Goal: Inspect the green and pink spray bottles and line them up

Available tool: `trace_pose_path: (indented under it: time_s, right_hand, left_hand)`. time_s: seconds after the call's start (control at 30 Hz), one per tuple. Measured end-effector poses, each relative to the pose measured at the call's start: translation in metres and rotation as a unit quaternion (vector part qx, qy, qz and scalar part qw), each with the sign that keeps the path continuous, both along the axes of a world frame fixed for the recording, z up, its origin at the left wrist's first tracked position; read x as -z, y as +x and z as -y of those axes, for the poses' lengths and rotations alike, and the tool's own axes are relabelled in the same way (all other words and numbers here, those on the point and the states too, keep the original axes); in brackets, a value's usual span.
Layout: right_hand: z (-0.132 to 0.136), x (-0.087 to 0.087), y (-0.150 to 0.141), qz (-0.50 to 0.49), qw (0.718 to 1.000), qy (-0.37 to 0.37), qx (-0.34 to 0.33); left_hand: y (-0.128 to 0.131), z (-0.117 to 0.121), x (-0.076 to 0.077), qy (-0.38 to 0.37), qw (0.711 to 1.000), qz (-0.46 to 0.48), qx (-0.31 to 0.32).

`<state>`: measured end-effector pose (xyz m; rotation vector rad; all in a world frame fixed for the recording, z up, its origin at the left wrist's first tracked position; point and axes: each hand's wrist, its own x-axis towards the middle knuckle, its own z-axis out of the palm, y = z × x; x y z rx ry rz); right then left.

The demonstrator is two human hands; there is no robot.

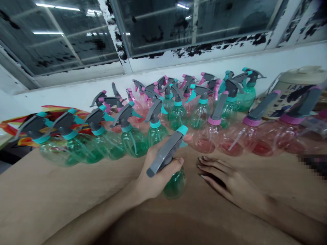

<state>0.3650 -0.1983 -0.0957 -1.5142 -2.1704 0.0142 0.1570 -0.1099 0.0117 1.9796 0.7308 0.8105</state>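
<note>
My left hand (158, 170) is wrapped round the neck of a green spray bottle (176, 185) with a grey and teal trigger head, near the middle of the table. Its fingers on the far side are partly hidden. My right hand (230, 178) rests on the tabletop to the right of that bottle, fingers stretched out and holding nothing. Beyond my left hand stands a row of green spray bottles (134, 141). Past my right hand are pink spray bottles (205, 137) with grey and pink trigger heads.
More green and pink spray bottles crowd the back of the wooden table (102, 190). A large cream jug (291, 88) with printing stands at the back right. Red and yellow cloth or wrapping (51, 110) lies at the left. Behind runs a white wall with windows (199, 30).
</note>
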Motion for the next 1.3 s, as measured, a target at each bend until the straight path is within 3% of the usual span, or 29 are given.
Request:
trace_pose_path:
  time_s: [0.23, 0.53, 0.8, 1.07, 1.3]
  right_hand:
    - [0.0002, -0.0005, 0.0004, 0.006, 1.000, 0.004, -0.001]
    - [0.0002, 0.0016, 0.0029, 0.003, 1.000, -0.012, -0.007]
    - [0.0008, 0.0006, 0.0026, 0.004, 1.000, -0.019, -0.002]
    - [0.0011, -0.0003, 0.0022, 0.003, 1.000, -0.012, -0.002]
    - [0.0005, 0.0007, 0.0033, -0.008, 1.000, -0.001, -0.010]
  left_hand:
    - [-0.0018, -0.0012, 0.0033, 0.012, 1.000, -0.007, 0.006]
    - [0.0014, -0.0036, -0.0060, 0.063, 0.998, -0.011, 0.030]
    - [-0.0009, -0.0067, -0.0004, 0.064, 0.997, -0.026, 0.031]
    - [0.0018, -0.0003, -0.0047, 0.057, 0.997, -0.054, -0.007]
    - [0.0029, -0.0007, -0.0024, 0.112, 0.991, -0.042, -0.052]
